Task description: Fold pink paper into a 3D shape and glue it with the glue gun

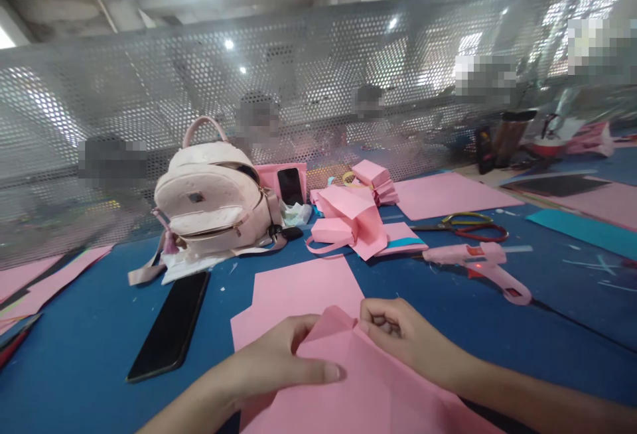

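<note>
A pink paper sheet (368,387) lies in front of me on the blue table (89,348), its far edge lifted into a fold. My left hand (279,364) pinches the fold's left side, thumb lying flat on top of the sheet. My right hand (398,334) is curled in a fist and grips the fold's right corner. A second pink sheet (298,288) lies flat under and beyond the folded one.
A black phone (172,324) lies left of my hands. Behind it stands a pink backpack (213,202). Folded pink paper boxes (348,218), scissors (468,225) and a pink glue gun (482,265) sit further back and right. A perforated metal screen (149,89) closes the table's far side.
</note>
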{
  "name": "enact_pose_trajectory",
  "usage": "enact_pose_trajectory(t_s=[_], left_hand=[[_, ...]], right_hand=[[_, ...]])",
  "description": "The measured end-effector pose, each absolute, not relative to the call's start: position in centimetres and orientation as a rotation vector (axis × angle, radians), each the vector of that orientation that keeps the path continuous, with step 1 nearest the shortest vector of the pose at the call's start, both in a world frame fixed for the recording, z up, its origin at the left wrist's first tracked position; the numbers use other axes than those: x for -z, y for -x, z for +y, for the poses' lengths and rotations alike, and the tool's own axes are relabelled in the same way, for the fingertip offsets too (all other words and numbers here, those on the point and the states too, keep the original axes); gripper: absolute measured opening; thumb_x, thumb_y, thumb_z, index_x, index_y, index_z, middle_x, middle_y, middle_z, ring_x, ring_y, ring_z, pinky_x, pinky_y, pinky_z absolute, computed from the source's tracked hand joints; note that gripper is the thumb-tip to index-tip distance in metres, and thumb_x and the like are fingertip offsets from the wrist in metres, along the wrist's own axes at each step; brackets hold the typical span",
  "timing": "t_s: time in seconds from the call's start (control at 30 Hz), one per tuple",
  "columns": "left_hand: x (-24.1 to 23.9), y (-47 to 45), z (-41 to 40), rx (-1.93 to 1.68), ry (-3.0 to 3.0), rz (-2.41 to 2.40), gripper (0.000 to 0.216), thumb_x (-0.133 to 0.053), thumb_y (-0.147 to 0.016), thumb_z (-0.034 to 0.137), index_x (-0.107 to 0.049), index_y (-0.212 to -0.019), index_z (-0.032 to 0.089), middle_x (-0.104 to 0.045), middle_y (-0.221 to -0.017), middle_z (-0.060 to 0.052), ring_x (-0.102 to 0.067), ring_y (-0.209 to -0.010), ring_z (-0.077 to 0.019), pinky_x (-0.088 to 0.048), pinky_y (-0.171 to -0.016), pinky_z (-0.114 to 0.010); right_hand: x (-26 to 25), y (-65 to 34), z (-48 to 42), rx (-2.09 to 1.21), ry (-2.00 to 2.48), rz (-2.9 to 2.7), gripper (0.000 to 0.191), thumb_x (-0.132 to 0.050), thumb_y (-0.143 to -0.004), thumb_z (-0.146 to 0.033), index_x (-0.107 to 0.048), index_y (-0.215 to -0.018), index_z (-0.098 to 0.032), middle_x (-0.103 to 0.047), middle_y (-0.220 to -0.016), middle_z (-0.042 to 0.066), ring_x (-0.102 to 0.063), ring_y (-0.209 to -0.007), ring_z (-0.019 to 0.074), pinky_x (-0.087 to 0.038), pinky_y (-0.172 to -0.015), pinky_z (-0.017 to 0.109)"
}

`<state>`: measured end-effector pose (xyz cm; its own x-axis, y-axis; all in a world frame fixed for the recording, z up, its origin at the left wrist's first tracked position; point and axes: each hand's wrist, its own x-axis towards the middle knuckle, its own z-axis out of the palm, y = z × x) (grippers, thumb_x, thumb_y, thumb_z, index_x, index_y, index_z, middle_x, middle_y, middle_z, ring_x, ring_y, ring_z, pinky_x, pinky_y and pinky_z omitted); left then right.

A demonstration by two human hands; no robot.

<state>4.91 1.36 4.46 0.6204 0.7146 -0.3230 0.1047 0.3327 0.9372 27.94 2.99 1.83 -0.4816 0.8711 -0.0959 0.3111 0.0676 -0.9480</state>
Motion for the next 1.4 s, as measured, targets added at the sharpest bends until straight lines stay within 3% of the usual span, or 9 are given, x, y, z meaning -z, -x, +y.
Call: enact_pose_trajectory(t_s=[0.07, 0.27, 0.43, 0.57, 0.73, 0.93, 1.1, 1.27, 1.4], left_hand=[[-4.5, -4.7, 1.7, -0.429, -1.323, 0.904, 0.042, -0.079, -0.071, 0.029, -0.073, -0.110, 0.015, -0.071, -0.100, -0.006, -0.065, -0.092, -0.0232, -0.048, -0.080, -0.029], [-4.5, -4.3, 1.4, -0.466, -1.862, 1.327, 0.017, -0.069, -0.072, 0.021, -0.072, -0.088, 0.020, -0.070, -0.085, -0.001, -0.061, -0.082, -0.0213, -0.043, -0.072, -0.026], [-3.8, -5.4, 0.2, -0.407, -2.294, 1.436, 0.019, -0.059, -0.079, 0.012, -0.069, -0.092, 0.022, -0.070, -0.089, -0.003, -0.064, -0.080, -0.0218, -0.038, -0.067, -0.027], [-2.0, -6.1, -0.5, -0.299, -2.720, 1.415, 0.018, -0.056, -0.085, 0.011, -0.066, -0.096, 0.021, -0.068, -0.084, -0.004, -0.064, -0.070, -0.0225, -0.035, -0.059, -0.032], [0.3, -6.4, -0.9, -0.579, -3.095, 1.418, 0.031, -0.055, -0.080, 0.004, -0.061, -0.106, 0.020, -0.067, -0.080, 0.000, -0.062, -0.065, -0.0216, -0.039, -0.058, -0.034], [0.4, -6.9, -2.3, -0.685, -3.370, 1.261, 0.033, -0.041, -0.094, 0.009, -0.060, -0.121, 0.015, -0.076, -0.108, -0.002, -0.068, -0.080, -0.0189, -0.048, -0.072, -0.035], [1.5, -7.5, -3.3, -0.922, -3.396, 1.331, 0.044, -0.024, -0.103, 0.010, -0.066, -0.114, 0.019, -0.077, -0.110, 0.001, -0.071, -0.091, -0.0164, -0.048, -0.083, -0.035], [2.6, -8.2, -3.5, -1.029, -3.351, 1.351, 0.043, -0.027, -0.104, 0.013, -0.068, -0.109, 0.021, -0.077, -0.112, 0.002, -0.073, -0.095, -0.0171, -0.050, -0.082, -0.036], [3.3, -8.9, -3.7, -1.250, -3.251, 1.355, 0.034, -0.037, -0.104, 0.018, -0.070, -0.107, 0.024, -0.078, -0.109, 0.002, -0.075, -0.093, -0.0181, -0.053, -0.078, -0.034]], right_hand=[[-1.7, -28.0, 3.1, -1.420, 1.157, -1.846, 0.025, -0.054, -0.084, -0.037, -0.047, -0.068, -0.019, -0.041, -0.062, -0.004, -0.035, -0.059, 0.0101, -0.025, -0.052, 0.023], [-0.8, -28.3, 3.1, -1.319, 1.105, -2.038, 0.014, -0.053, -0.080, -0.020, -0.044, -0.069, -0.020, -0.036, -0.058, -0.007, -0.032, -0.053, 0.0082, -0.023, -0.049, 0.021], [-0.9, -28.7, 2.8, -1.131, 1.194, -2.230, 0.013, -0.052, -0.080, -0.014, -0.047, -0.069, -0.020, -0.042, -0.055, -0.007, -0.038, -0.050, 0.0085, -0.026, -0.050, 0.022], [-1.3, -29.0, 3.0, -0.683, 1.159, -2.446, 0.012, -0.054, -0.079, -0.010, -0.059, -0.084, -0.021, -0.064, -0.083, -0.002, -0.056, -0.069, 0.0129, -0.032, -0.062, 0.024], [-1.2, -29.3, 3.5, -0.675, 1.110, -2.462, 0.020, -0.060, -0.076, -0.007, -0.063, -0.089, -0.022, -0.066, -0.089, -0.003, -0.058, -0.077, 0.0132, -0.036, -0.067, 0.023], [-0.9, -29.8, 4.1, -0.647, 1.025, -2.499, 0.028, -0.059, -0.077, -0.001, -0.066, -0.093, -0.023, -0.067, -0.093, -0.003, -0.061, -0.083, 0.0131, -0.038, -0.069, 0.022], [-1.2, -30.9, 5.3, -0.425, 0.710, -2.753, 0.017, -0.054, -0.097, -0.017, -0.067, -0.104, -0.023, -0.066, -0.099, 0.002, -0.062, -0.090, 0.0161, -0.039, -0.073, 0.026], [-2.0, -31.7, 5.8, -0.140, 0.471, -2.915, 0.030, -0.042, -0.101, -0.016, -0.061, -0.123, -0.023, -0.065, -0.105, 0.005, -0.057, -0.088, 0.0189, -0.036, -0.071, 0.031], [-2.2, -31.8, 5.6, -0.062, 0.422, -2.892, 0.030, -0.041, -0.102, -0.016, -0.061, -0.123, -0.024, -0.064, -0.100, 0.004, -0.053, -0.082, 0.0187, -0.033, -0.069, 0.032]])
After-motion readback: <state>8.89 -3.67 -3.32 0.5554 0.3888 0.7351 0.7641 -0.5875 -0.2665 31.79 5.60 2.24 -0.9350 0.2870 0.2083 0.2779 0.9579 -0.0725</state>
